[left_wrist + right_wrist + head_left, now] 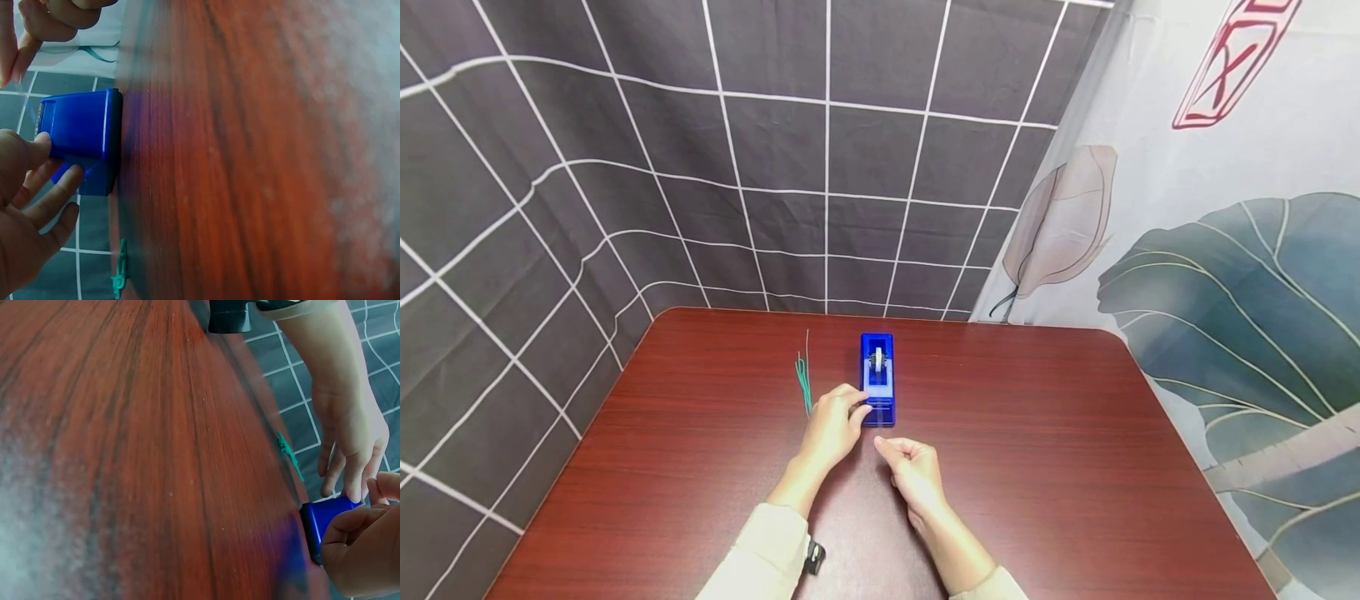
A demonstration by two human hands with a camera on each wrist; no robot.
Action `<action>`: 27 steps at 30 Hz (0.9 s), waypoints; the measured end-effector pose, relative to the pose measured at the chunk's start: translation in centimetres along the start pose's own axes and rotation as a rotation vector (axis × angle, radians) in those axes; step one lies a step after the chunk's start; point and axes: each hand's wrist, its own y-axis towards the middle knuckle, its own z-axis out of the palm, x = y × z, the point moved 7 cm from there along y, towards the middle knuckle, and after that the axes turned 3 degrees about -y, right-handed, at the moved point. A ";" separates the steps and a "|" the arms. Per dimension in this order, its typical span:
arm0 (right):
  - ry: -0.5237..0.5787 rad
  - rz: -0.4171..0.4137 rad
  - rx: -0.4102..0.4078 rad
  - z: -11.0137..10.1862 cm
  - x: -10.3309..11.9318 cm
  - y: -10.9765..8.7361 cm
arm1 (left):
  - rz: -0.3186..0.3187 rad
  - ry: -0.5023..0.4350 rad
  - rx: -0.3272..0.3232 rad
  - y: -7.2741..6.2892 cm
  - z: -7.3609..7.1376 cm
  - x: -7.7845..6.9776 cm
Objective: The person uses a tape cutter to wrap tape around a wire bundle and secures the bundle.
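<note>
A blue tape dispenser (877, 340) with a small roll of clear tape (878, 360) in it stands on the table. My left hand (831, 425) grips the dispenser's near end from the left, thumb and fingers at its front edge, as the left wrist view also shows. Just in front of the dispenser, my right hand (917, 477) pinches the free end of the tape between thumb and forefinger. A faint see-through strip (26, 103) runs from those fingertips to the toothed cutting edge (39, 119). In the right wrist view the right hand (369, 550) hides part of the dispenser.
A bundle of thin green ties (803, 379) lies on the table left of the dispenser, close to the left hand. The reddish-brown table (1037, 450) ends at a grey checked curtain (775, 150) behind and a leaf-patterned white curtain (1150, 167) at right.
</note>
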 end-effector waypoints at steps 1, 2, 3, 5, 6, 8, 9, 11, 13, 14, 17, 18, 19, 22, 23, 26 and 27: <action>0.001 0.000 0.002 0.0 -0.1 0.0 | 0.003 0.000 -0.003 0.0 0.0 0.0; 0.003 0.002 0.003 0.0 -0.1 -0.1 | 0.004 -0.003 -0.005 0.0 -0.1 -0.1; 0.003 0.004 0.006 0.0 -0.2 -0.1 | 0.005 -0.005 -0.006 0.0 -0.1 -0.1; 0.002 0.005 0.007 0.0 -0.2 -0.2 | 0.008 -0.009 -0.009 0.0 -0.1 -0.1; 0.000 0.003 0.009 0.0 -0.2 -0.2 | 0.009 -0.011 -0.011 0.0 -0.1 -0.1; -0.004 -0.001 0.009 0.1 -0.3 -0.2 | 0.012 -0.012 -0.014 0.0 -0.1 -0.1; -0.004 0.000 0.007 0.0 -0.2 -0.2 | 0.013 -0.013 -0.015 0.0 -0.1 -0.1; -0.005 -0.001 0.005 0.0 -0.2 -0.3 | 0.013 -0.016 -0.017 0.0 -0.1 0.0; -0.005 0.001 0.003 0.0 -0.2 -0.4 | 0.015 -0.018 -0.019 0.0 -0.1 0.0; -0.005 0.003 0.002 0.0 -0.2 -0.4 | 0.015 -0.018 -0.020 0.0 -0.1 -0.1; -0.008 0.006 0.001 -0.1 -0.2 -0.5 | 0.015 -0.020 -0.020 0.0 0.0 0.0; -0.008 0.007 0.001 -0.1 -0.2 -0.5 | 0.015 -0.020 -0.019 0.0 0.0 0.0; -0.009 0.008 0.000 -0.1 -0.2 -0.5 | 0.013 -0.020 -0.019 0.0 0.0 0.0; -0.009 0.008 0.002 -0.2 -0.2 -0.7 | 0.009 -0.021 -0.019 0.0 0.1 0.1; -0.010 0.007 0.002 -0.2 -0.2 -0.7 | 0.006 -0.022 -0.019 0.0 0.1 0.1; -0.016 0.005 0.006 -0.2 -0.2 -0.9 | 0.004 -0.023 -0.018 0.0 0.1 0.1; -0.017 0.005 0.008 -0.2 -0.2 -1.0 | 0.002 -0.024 -0.017 0.0 0.1 0.1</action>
